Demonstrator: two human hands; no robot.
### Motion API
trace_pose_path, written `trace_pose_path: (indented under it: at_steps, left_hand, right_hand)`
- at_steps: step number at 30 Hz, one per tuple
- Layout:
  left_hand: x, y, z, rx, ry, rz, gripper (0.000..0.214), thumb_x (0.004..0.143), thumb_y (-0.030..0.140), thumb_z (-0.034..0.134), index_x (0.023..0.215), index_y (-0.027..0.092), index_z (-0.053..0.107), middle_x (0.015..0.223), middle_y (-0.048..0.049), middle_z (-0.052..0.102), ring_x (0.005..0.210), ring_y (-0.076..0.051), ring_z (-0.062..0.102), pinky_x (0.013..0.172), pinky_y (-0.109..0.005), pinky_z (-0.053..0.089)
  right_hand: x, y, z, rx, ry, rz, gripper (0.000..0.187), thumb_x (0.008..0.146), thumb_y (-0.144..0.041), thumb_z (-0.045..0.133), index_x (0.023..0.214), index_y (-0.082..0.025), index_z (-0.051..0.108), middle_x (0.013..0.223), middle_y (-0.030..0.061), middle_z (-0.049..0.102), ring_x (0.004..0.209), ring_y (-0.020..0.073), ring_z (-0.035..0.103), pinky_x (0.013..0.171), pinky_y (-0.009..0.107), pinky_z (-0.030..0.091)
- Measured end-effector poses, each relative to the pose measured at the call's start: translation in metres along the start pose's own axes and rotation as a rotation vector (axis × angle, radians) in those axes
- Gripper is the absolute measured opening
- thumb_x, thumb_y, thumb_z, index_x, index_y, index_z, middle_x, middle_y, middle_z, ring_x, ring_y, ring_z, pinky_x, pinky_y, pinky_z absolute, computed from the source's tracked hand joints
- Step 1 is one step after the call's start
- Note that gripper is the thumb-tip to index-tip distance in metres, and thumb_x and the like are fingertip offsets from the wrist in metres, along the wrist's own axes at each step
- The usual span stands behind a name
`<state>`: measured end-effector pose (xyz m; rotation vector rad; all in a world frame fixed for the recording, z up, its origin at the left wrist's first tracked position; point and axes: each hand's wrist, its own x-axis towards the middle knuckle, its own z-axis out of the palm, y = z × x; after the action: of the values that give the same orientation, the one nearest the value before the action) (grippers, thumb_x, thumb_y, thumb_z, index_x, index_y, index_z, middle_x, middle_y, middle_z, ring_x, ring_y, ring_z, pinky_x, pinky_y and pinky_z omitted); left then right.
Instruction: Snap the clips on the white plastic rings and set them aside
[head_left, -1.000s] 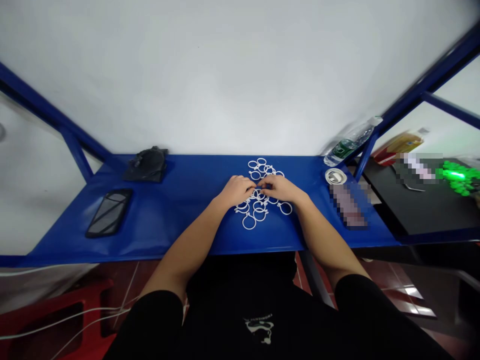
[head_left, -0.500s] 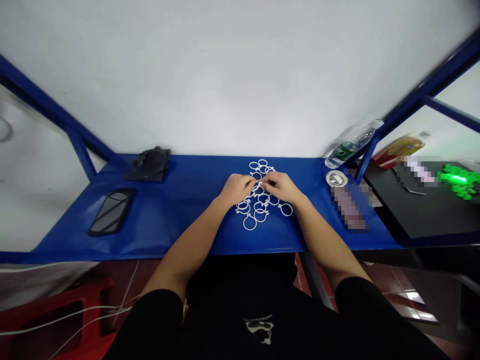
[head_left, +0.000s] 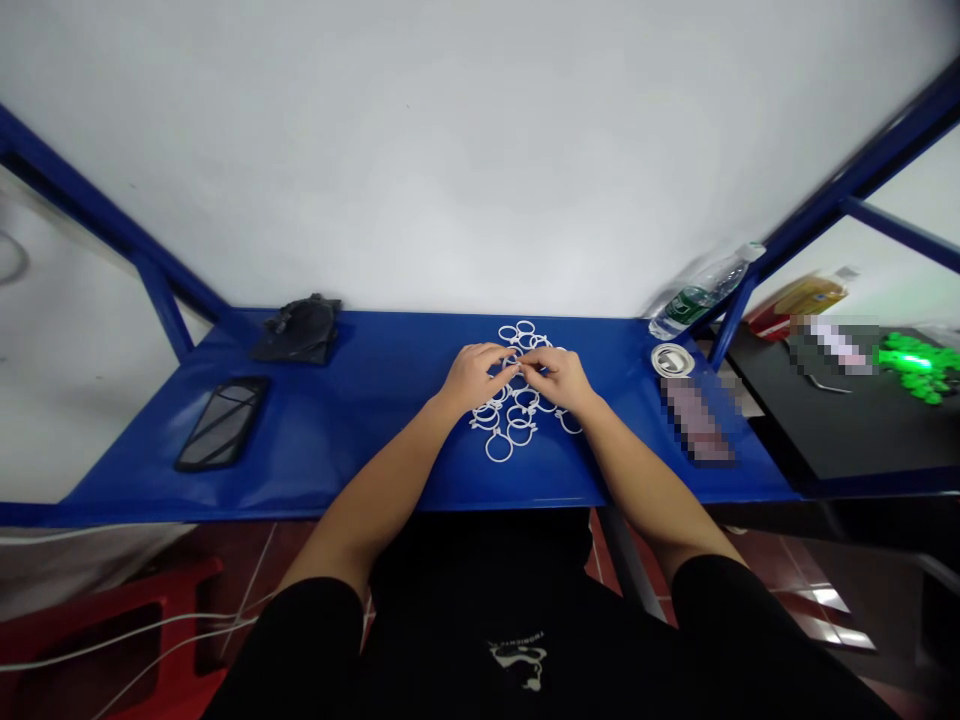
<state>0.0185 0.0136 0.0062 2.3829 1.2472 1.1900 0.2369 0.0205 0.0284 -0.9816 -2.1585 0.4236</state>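
Observation:
My left hand [head_left: 474,376] and my right hand [head_left: 559,378] meet over a loose pile of white plastic rings [head_left: 499,446] with small tabs, like curtain rings. Thumb and index finger of my left hand curve round a ring at the middle of the pile. The right fingertips pinch at the same spot, almost touching the left ones. My fingers cover most of the held ring, so its exact hold is hard to make out. Other rings lie overlapping beyond, between and in front of my hands.
A phone [head_left: 223,424] and a crumpled black bag [head_left: 300,330] lie on the left of the blue table [head_left: 352,420]. At right are a clear bottle [head_left: 701,295], a white roll [head_left: 672,360] and a blurred-out item. Blue frame bars rise on both sides; a red stool [head_left: 176,620] stands below.
My left index finger and thumb have spread slightly apart around the ring. My right hand has shifted a little down and left, now covering more of the rings beside it.

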Motion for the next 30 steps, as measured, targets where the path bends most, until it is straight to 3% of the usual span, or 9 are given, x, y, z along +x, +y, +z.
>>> trace_pose_path:
  at_steps: [7, 12, 16, 19, 23, 30]
  left_hand:
    - [-0.001, 0.004, 0.001, -0.013, 0.005, 0.010, 0.023, 0.102, 0.035, 0.065, 0.117, 0.021, 0.076, 0.109, -0.0072, 0.080, 0.102, -0.022, 0.075, 0.098, -0.042, 0.054]
    - [0.000, 0.000, -0.001, 0.029, 0.002, -0.042, 0.032, 0.102, 0.034, 0.066, 0.131, 0.022, 0.071, 0.128, -0.0092, 0.075, 0.113, -0.024, 0.071, 0.103, -0.044, 0.053]
    - [-0.001, -0.002, 0.000, 0.073, -0.156, -0.017, 0.025, 0.100, 0.034, 0.068, 0.123, 0.026, 0.076, 0.129, -0.0072, 0.074, 0.120, -0.027, 0.066, 0.108, -0.048, 0.050]
    - [-0.004, 0.000, 0.001, 0.112, -0.306, 0.043, 0.021, 0.102, 0.033, 0.065, 0.118, 0.031, 0.079, 0.142, -0.0049, 0.067, 0.135, -0.029, 0.056, 0.115, -0.053, 0.044]
    - [-0.006, 0.002, -0.001, 0.138, -0.454, 0.000, 0.025, 0.103, 0.028, 0.058, 0.115, 0.032, 0.080, 0.144, -0.0044, 0.066, 0.138, -0.032, 0.054, 0.117, -0.057, 0.040]
    - [-0.006, -0.005, -0.006, 0.138, -0.428, -0.053, 0.009, 0.088, 0.023, 0.071, 0.090, 0.026, 0.079, 0.129, -0.0052, 0.072, 0.123, -0.033, 0.062, 0.114, -0.058, 0.041]
  right_hand:
    - [-0.001, 0.001, 0.001, -0.047, 0.029, -0.081, 0.025, 0.101, -0.036, 0.058, 0.100, -0.023, 0.079, 0.089, 0.0047, 0.080, 0.078, 0.0183, 0.071, 0.075, 0.032, 0.055]
    - [0.002, 0.013, -0.003, -0.156, 0.215, -0.116, 0.020, 0.103, -0.032, 0.061, 0.105, -0.024, 0.078, 0.097, 0.0070, 0.081, 0.089, 0.0219, 0.075, 0.083, 0.035, 0.059]
    - [0.005, 0.021, -0.007, -0.218, 0.264, -0.072, 0.016, 0.101, -0.025, 0.062, 0.106, -0.024, 0.078, 0.108, 0.0093, 0.080, 0.100, 0.0254, 0.075, 0.088, 0.041, 0.061]
    - [0.006, 0.017, -0.008, -0.199, 0.264, -0.103, 0.017, 0.100, -0.022, 0.061, 0.104, -0.023, 0.077, 0.110, 0.0094, 0.079, 0.102, 0.0255, 0.074, 0.089, 0.041, 0.061]
    - [0.005, 0.012, -0.007, -0.159, 0.209, -0.153, 0.017, 0.102, -0.022, 0.059, 0.104, -0.023, 0.076, 0.105, 0.0077, 0.080, 0.099, 0.0234, 0.074, 0.088, 0.038, 0.060]
    - [0.001, 0.017, -0.005, -0.172, 0.171, -0.098, 0.018, 0.100, -0.024, 0.060, 0.105, -0.024, 0.077, 0.094, 0.0058, 0.080, 0.084, 0.0219, 0.073, 0.075, 0.035, 0.057]
